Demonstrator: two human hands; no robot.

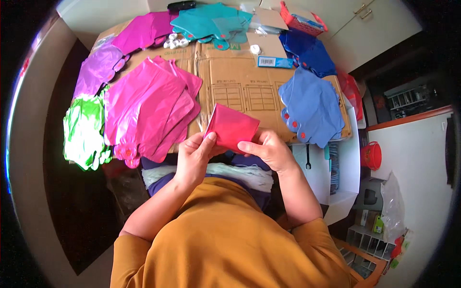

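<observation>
Head view: only view, looks down on lap and cardboard-covered table [240, 81].
Held item: folded red-pink plastic pouch [231, 127], at frame centre, just above the lap, in front of the table's near edge.
Left hand [194, 158]: at 7 o'clock of the pouch, fingers curled, thumb pressed on the pouch's lower left corner, pinching it.
Right hand [270, 150]: at 4 o'clock of the pouch, thumb on top of the lower right edge, other fingers closed underneath, gripping it.
Magenta pouch stack [149, 103]: at 9 o'clock of the held pouch, fanned flat on the cardboard, near the left hand but apart from it.
Green pouches [84, 132]: farther out at 9 o'clock, at the table's left edge.
Purple pouches [98, 67]: at 10 o'clock.
Teal pouches [211, 21]: at 12 o'clock, far edge of table.
White caps [174, 41]: small cluster just left of the teal pouches.
Light blue pouches [312, 108]: at 2 o'clock, red caps at their lower ends.
Dark blue pouches [307, 50]: at 1 o'clock, beyond the light blue ones.
Red basket [300, 19]: at 1 o'clock, far corner.
Lap: white netting bundle [240, 173] under both hands.
</observation>
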